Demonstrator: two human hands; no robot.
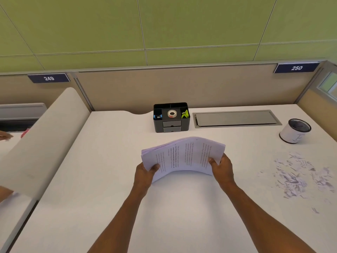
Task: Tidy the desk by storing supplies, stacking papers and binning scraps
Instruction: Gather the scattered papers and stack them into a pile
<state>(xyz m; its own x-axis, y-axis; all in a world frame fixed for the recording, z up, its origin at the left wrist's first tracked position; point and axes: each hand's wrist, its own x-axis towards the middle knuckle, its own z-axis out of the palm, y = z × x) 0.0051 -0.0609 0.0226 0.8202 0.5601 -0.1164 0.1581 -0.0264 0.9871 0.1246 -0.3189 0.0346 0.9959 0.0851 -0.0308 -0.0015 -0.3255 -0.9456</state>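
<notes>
A thick stack of printed papers [184, 156] arches upward above the middle of the white desk [109, 179]. My left hand [145, 172] grips its left edge, thumb on top. My right hand [221, 167] grips its right edge the same way. Paper scraps [299, 178] lie scattered on the desk at the right. A small round bin [294, 133] with a black mesh rim and white wrap stands at the far right. A black desk organiser [171, 117] sits at the back centre, holding a tape roll [171, 113], green items [185, 114] and small clips [158, 116].
A grey cable flap [235, 118] is set into the desk behind the papers on the right. A beige divider [45, 139] separates this desk from the left one, where another person's hand [5, 136] shows. Partition panels carry labels 249 and 250.
</notes>
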